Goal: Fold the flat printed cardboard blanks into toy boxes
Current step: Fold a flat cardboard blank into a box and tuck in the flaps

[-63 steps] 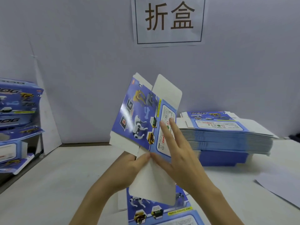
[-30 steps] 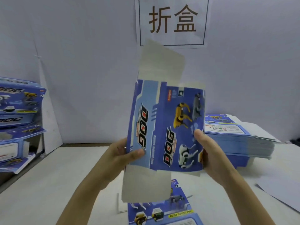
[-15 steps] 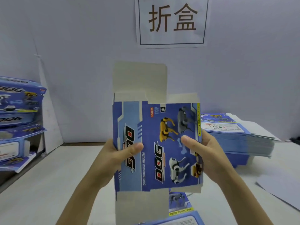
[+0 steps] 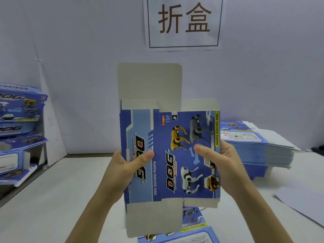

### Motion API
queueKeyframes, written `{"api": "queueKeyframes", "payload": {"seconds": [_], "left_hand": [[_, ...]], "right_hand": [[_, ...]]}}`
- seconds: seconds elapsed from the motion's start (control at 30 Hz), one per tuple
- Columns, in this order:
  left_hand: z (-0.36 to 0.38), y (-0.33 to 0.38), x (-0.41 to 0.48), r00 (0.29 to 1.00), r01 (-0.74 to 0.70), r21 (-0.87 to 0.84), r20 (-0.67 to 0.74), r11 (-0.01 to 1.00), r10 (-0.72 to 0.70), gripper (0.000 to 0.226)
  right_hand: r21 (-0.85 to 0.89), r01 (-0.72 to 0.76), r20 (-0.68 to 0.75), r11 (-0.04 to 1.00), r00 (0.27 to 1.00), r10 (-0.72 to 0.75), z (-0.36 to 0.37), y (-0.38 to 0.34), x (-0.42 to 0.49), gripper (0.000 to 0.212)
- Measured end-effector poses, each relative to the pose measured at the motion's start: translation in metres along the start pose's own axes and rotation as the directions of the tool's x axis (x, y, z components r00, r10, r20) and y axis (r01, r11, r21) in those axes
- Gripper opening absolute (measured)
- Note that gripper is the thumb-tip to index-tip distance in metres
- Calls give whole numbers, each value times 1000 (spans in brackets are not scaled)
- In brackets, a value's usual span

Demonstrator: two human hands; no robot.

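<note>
I hold a blue printed cardboard blank (image 4: 168, 134) upright in front of me, printed side facing me, with toy dogs and the word DOG on it. Plain grey flaps stick out at its top and bottom. My left hand (image 4: 128, 165) grips its left edge, thumb pressed on the front. My right hand (image 4: 220, 162) grips its right edge, thumb on the front as well. Another flat blank (image 4: 194, 230) lies on the white table (image 4: 52, 199) under the held one. A thick stack of flat blanks (image 4: 259, 144) sits at the right.
Folded blue toy boxes (image 4: 19, 130) are piled at the left edge. A sheet of white paper (image 4: 301, 202) lies at the right front. A sign with two characters (image 4: 184, 20) hangs on the wall behind.
The blank was turned from its back side to its printed front, squared up and lowered a little. Both hands shifted to grip its left and right edges.
</note>
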State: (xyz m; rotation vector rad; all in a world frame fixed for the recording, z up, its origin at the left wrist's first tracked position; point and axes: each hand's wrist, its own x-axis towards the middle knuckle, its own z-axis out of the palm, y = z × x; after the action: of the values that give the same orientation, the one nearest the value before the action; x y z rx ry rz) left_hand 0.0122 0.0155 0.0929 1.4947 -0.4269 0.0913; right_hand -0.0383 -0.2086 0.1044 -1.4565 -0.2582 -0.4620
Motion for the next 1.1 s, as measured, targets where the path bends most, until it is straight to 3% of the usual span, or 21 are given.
{"api": "queueKeyframes", "payload": {"seconds": [0.17,0.3,0.43,0.57,0.63,0.73,0.87,0.97,1.1], "left_hand": [[-1,-1,1,1000,4,-10,19,1000,-4,38],[-5,-3,2,998,52,-11,32,999,-51,40],[-2,0,2,1000,21,26,-8,999,-21,43],[6,7,1,990,-101,41,-99,994,104,68],[11,10,-1,988,-134,59,-67,989,138,83],[14,12,-4,985,-173,8,7,985,173,84],[8,16,-9,946,-275,62,193,959,259,89],[4,16,-11,928,-323,98,230,941,295,89],[-1,14,-10,905,-390,168,255,906,342,85]], "right_hand": [[-23,13,7,1000,1000,-13,-1,0,1,52],[11,-11,49,1000,999,11,-2,1,1,30],[-2,9,5,1000,1000,-9,2,3,2,46],[-47,28,-29,999,999,-29,4,5,2,47],[-118,26,26,993,999,-23,5,6,1,42],[-192,63,111,979,993,-42,10,5,-1,33],[-44,180,58,983,982,-177,15,1,0,51],[-14,264,-7,964,964,-265,13,-4,-1,76],[-79,355,-5,931,934,-357,11,-6,-3,72]]}}
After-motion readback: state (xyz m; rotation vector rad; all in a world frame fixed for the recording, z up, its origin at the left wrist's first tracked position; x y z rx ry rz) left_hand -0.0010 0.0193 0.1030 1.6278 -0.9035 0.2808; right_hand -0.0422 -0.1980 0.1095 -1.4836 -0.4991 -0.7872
